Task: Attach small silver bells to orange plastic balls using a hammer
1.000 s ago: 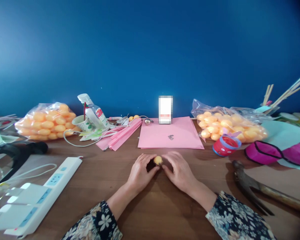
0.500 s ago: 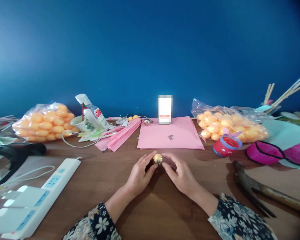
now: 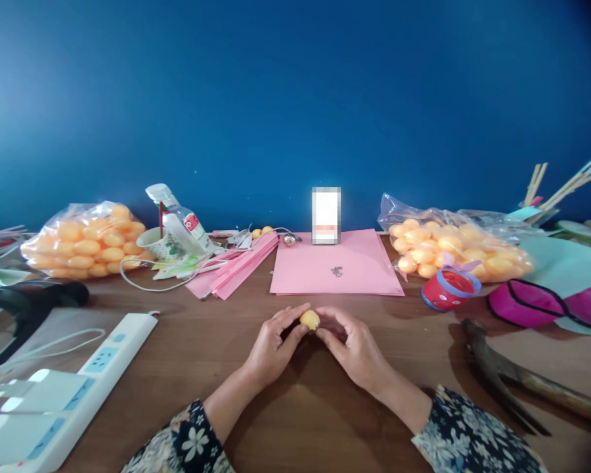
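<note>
Between the fingertips of both my hands sits a small yellow ball [image 3: 310, 320] with a shiny, metallic-looking patch on its lower right. My left hand [image 3: 276, 343] pinches it from the left between thumb and fingers. From the other side, my right hand [image 3: 350, 344] closes its thumb and fingertips on the ball's right edge. Just beyond lie pink sheets [image 3: 300, 272], with a little heap of small metal pieces [image 3: 337, 270] on top.
Bags of orange balls stand left [image 3: 86, 246] and right [image 3: 453, 249]. A phone-like upright screen [image 3: 326, 217] is behind the sheets. On the right are a red cup [image 3: 443, 292] and a hammer [image 3: 512, 374]; a power strip [image 3: 108, 368] lies left.
The ball has been turned: its shiny gold face showed before, and mostly its yellow side shows now. My right fingers have moved in from beside the ball to touch it.
</note>
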A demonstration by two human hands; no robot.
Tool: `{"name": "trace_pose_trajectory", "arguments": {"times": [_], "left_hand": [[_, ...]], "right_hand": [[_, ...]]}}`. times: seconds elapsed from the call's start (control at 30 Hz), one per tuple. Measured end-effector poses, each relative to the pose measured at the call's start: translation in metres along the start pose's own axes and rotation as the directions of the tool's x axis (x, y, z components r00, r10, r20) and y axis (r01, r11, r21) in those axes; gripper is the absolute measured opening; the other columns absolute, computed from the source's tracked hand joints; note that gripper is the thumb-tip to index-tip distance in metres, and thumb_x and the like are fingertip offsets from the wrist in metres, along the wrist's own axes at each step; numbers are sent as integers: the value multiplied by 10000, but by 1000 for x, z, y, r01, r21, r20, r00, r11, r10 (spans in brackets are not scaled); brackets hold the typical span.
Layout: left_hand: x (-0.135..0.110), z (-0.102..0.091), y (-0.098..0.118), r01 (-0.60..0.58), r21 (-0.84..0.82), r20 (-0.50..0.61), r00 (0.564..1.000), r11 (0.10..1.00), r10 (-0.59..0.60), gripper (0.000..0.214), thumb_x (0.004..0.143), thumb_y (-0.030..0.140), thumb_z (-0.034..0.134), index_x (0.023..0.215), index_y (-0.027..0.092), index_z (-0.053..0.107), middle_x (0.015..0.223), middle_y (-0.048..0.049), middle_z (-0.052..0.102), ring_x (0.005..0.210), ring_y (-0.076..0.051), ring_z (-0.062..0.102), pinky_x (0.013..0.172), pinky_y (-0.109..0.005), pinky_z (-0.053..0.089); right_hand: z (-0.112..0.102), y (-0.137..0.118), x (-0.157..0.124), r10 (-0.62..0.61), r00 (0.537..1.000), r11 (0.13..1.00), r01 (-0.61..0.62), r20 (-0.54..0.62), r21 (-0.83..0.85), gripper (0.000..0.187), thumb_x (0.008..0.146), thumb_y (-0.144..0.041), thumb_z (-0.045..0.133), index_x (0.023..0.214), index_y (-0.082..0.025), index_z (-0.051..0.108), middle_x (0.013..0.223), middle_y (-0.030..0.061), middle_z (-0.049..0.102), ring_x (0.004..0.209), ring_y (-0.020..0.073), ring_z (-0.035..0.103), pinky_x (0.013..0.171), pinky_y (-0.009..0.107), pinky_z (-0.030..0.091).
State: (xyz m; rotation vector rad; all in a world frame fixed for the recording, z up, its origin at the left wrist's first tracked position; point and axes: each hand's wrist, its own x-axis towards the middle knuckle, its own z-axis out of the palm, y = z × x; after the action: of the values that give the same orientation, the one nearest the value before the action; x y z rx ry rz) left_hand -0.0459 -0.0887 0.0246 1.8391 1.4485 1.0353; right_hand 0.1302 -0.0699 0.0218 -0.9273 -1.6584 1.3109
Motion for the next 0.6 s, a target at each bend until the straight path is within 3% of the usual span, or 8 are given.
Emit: {"name": "trace_pose_trajectory", "arguments": {"times": [0.17,0.3,0.6], "left_hand": [[-1,0,-3,-13,-4,6,1000,1000,13,345,849,291,485,1181,233,559,1161,-47,634,1080,-197,573,988,-396,410],[-1,1,-6,-13,-3,15,1000,1000,13,352,838,287,505,1183,243,558,1163,-50,632,1090,-199,564,978,-385,420],[2,0,-2,12,-27,21,1000,1000,-12,436,807,311,542,1233,223,514,1186,-78,612,1073,-215,571,947,-385,438]], "right_hand": [[0,4,2,78,997,990,-78,5,116,245,821,-267,558,1058,-203,547,1039,68,662,942,197,646,834,350,546],[-1,6,4,79,996,980,-83,29,183,269,804,-263,585,1064,-203,551,1056,71,652,988,199,625,892,366,511],[0,2,7,118,993,979,-115,-8,166,268,798,-315,586,1035,-193,561,1080,76,644,981,211,622,874,335,504]]}}
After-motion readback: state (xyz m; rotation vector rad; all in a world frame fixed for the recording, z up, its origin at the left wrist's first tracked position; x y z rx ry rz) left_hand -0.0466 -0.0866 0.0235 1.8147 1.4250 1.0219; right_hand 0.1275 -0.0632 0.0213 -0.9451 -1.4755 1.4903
